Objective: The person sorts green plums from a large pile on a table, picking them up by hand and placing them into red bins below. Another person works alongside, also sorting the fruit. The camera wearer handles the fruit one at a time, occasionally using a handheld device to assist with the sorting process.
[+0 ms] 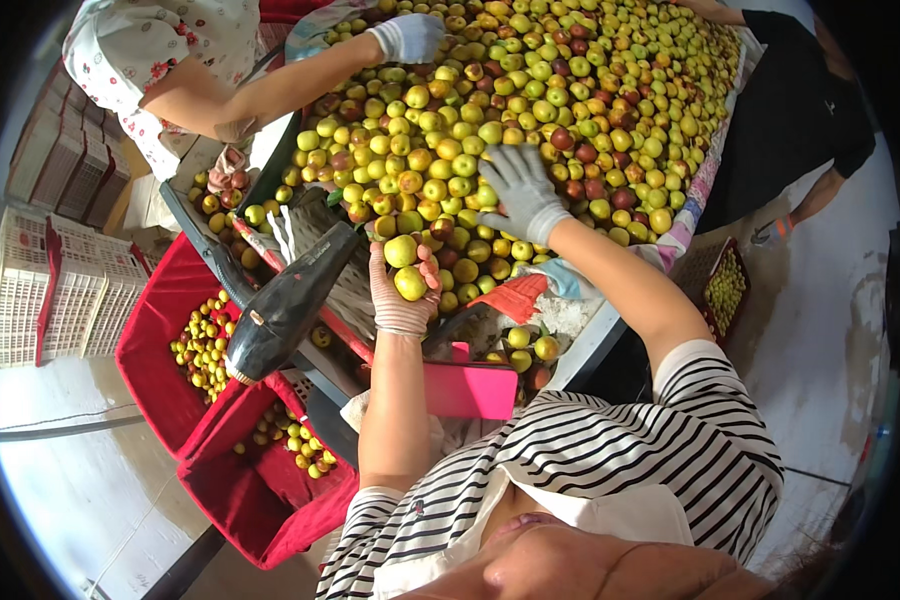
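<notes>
My left hand (403, 313), in a thin pale glove, is palm up with its fingers curled around two yellow-green jujubes (409, 283). It is at the near edge of a large heap of fresh jujubes (427, 161), mostly yellow-green, some flushed red-brown. To its right, my right hand (526, 193) wears a grey knit glove. Its fingers are spread on top of the heap, palm down, touching the fruit; whether any fruit is under the palm is hidden. Just left of my left hand is a black hair dryer (292, 304), its nozzle pointing towards the heap.
Two red cloth-lined baskets (154, 337) hold jujubes at lower left. Stacked white plastic crates (67, 289) stand beyond. A pink case (471, 390) lies before my body. A co-worker's gloved hand (409, 39) reaches over the heap; another person in black (784, 112) stands at right.
</notes>
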`<state>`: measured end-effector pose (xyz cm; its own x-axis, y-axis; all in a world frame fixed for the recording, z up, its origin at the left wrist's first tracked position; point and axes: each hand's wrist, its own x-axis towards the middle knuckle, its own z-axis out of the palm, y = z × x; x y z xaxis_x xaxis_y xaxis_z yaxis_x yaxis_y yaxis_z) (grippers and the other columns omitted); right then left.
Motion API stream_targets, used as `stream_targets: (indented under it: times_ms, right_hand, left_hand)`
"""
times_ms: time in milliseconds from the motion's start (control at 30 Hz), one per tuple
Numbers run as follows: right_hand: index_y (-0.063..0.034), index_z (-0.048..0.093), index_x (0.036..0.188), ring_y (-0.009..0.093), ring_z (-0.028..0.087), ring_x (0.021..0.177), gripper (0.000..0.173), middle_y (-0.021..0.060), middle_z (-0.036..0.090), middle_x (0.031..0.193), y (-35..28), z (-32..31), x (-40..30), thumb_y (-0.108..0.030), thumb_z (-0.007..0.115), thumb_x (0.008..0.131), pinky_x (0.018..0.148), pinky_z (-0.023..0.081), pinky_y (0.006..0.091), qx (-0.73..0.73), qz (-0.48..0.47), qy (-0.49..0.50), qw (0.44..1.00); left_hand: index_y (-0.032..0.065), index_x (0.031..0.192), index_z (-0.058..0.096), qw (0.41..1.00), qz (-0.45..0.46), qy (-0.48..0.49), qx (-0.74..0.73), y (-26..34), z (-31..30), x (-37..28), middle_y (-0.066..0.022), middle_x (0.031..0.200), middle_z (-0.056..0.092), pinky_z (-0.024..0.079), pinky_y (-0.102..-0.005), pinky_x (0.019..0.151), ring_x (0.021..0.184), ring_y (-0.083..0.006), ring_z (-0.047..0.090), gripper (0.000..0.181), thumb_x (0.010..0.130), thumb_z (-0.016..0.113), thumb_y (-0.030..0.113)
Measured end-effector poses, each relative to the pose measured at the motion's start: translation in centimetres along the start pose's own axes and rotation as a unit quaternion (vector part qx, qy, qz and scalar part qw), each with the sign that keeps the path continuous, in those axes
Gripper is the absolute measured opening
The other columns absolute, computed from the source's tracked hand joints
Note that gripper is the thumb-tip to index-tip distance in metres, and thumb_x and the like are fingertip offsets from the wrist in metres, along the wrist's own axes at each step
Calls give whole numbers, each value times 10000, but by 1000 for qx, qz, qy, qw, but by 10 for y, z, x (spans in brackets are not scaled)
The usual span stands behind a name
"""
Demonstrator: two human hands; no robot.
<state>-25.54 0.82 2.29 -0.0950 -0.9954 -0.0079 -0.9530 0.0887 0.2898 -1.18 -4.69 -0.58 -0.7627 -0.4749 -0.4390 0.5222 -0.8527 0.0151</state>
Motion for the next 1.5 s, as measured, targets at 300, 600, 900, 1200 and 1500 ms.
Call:
stream_targets:
  times_ms: [300,600,900,1200,1500]
  right_hand:
    - [-66,352,1434,310,300,1370,680,160,381,1434,-77,11,43,-493,414,909,1158,71,499,64,-95,-13,993]
    - [-174,449,1341,322,432,1254,538,135,456,1349,-93,16,71,-299,539,826,1039,350,452,249,-296,0,922]
    - [-166,334,1448,330,371,1345,663,130,317,1504,74,2,170,-588,336,937,1129,277,454,220,87,76,969]
    - [-116,183,1504,476,184,1389,768,62,121,1581,-16,5,193,-637,211,939,1142,92,586,175,143,-22,974]
    - [-135,276,1486,281,192,1422,718,67,222,1554,-69,3,152,-597,329,939,1127,116,565,15,-8,-22,1000]
  left_hand:
    - [78,1093,577,995,-20,-91,-21,5,-8,1,-33,784,557,428,-269,475,589,-140,500,568,875,520,600]
    - [74,1088,571,991,-19,-130,-34,8,-6,2,-26,763,533,419,-282,486,597,-147,486,563,871,528,591]
    - [69,1053,581,997,15,44,-58,3,-12,8,-72,759,591,472,-304,447,583,-180,552,539,884,499,574]
    - [70,1060,580,998,24,42,-49,0,-10,6,-58,768,589,470,-295,472,605,-170,548,528,907,460,561]
    - [72,1072,580,998,16,30,-59,2,-13,7,-61,786,593,479,-295,473,602,-170,550,536,894,483,568]
